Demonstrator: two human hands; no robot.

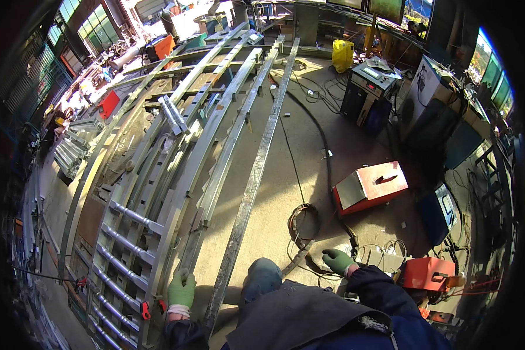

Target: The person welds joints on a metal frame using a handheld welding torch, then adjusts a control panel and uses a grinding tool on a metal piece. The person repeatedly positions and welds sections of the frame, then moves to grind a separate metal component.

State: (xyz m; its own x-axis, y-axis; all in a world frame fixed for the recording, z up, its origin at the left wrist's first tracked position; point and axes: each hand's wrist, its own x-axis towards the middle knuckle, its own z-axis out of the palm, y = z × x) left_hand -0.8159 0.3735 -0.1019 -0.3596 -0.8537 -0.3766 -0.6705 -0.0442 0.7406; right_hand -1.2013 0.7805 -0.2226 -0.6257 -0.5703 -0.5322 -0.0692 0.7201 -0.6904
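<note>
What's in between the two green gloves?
Between left hand and right hand, the head view shows a long metal bar, the person's knee and a grey hose.

No words, numbers or signs can be read in this view. The likeliest carrier of any is the small display (371, 87) on the dark boxy machine (355, 97) at the upper right (it shows as a red glow, and any figures in it are too small to make out). A lighter patch (367, 105) lower on that same face is likewise too small to tell. The pale panel (445, 207) on the blue box (431, 217) at the right is slanted and indistinct, and whatever it bears stays illegible. The white scrap (327, 153) on the floor is too small to read.
</note>
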